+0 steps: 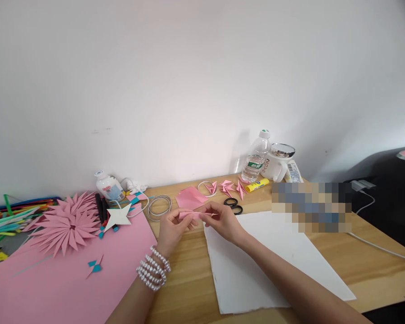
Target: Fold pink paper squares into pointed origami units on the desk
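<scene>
Between both hands I hold a small folded piece of pink paper (196, 215) above the wooden table. My left hand (174, 228), with strings of pearl beads at the wrist, pinches its left end. The right end is pinched by my right hand (224, 221), fingers closed over part of the paper. Just behind the hands lies a stack of pink paper squares (191, 197). Folded pink paper pieces (227, 187) sit farther right, near a yellow glue stick (257, 185). Black-handled scissors (234, 206) rest beside my right hand.
A white sheet (256, 265) lies under my right forearm. At left, a pink sheet (121, 261) carries pink spiky paper flowers (72, 227) and a white paper star (119, 216). A water bottle (255, 157) and white mug (276, 164) stand by the wall. A coiled cable (159, 207) lies behind my left hand.
</scene>
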A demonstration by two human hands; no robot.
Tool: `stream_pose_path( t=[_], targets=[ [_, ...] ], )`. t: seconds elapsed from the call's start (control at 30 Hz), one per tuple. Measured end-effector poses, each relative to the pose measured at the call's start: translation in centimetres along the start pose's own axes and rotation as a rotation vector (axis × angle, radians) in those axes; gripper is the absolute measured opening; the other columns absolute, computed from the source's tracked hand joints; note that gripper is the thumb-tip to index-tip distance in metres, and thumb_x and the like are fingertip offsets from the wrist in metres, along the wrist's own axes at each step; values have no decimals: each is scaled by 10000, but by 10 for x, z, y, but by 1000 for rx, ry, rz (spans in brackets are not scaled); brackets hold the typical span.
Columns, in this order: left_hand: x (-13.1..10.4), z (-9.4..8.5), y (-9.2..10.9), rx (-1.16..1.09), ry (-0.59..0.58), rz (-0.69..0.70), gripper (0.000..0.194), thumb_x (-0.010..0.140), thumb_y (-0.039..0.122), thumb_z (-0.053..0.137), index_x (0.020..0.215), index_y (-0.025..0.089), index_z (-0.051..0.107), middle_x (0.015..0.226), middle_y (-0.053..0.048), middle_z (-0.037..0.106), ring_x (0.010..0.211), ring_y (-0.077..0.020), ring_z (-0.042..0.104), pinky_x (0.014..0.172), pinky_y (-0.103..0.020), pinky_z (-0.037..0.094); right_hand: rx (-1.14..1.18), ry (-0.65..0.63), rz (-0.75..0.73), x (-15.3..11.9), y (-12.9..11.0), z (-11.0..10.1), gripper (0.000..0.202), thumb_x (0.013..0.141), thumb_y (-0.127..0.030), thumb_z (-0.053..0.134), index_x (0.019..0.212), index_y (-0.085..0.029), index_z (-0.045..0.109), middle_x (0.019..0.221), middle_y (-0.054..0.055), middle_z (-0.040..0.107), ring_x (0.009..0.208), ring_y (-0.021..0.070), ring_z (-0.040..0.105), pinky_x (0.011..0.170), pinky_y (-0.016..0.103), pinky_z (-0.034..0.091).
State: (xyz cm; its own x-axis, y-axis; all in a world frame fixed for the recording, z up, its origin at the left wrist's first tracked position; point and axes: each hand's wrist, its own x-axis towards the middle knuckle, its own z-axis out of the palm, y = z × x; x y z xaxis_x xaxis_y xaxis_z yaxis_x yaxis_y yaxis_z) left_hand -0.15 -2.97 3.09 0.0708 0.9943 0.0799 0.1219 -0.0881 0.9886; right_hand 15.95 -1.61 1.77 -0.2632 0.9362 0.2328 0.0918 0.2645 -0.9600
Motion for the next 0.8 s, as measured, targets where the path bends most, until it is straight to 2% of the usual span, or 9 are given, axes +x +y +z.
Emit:
stream_pose_path(
  t=[0.33,0.5,0.67,0.8],
  targets=[
    [-6,6,-6,29,-7,-3,98,665,238,614,707,154,586,525,16,603,443,-106,541,460,-224,456,-32,-8,12,-7,10,11,165,734,-312,533,657,-166,549,599,-1,526,476,81,475,437,198,465],
    [-9,10,-7,-58,12,-24,130,670,245,622,745,155,565,610,-8,652,542,-131,600,526,-231,482,63,21,100,-10,4,10,182,739,-329,521,653,-169,530,592,-3,541,505,99,514,476,220,486],
    [-9,11,-4,5,-12,-39,127,690,267,607,699,144,578,575,-18,650,515,-130,591,524,-231,478,86,11,88,-12,1,10,182,734,-322,530,638,-169,555,558,-6,561,495,105,519,488,224,458],
    [-10,11,-5,11,-43,-6,135,703,269,594,754,145,587,599,-20,654,540,-143,602,563,-254,496,158,37,147,-12,-1,9,218,721,-355,541,615,-164,540,551,-3,565,501,114,531,498,241,473]
  ],
)
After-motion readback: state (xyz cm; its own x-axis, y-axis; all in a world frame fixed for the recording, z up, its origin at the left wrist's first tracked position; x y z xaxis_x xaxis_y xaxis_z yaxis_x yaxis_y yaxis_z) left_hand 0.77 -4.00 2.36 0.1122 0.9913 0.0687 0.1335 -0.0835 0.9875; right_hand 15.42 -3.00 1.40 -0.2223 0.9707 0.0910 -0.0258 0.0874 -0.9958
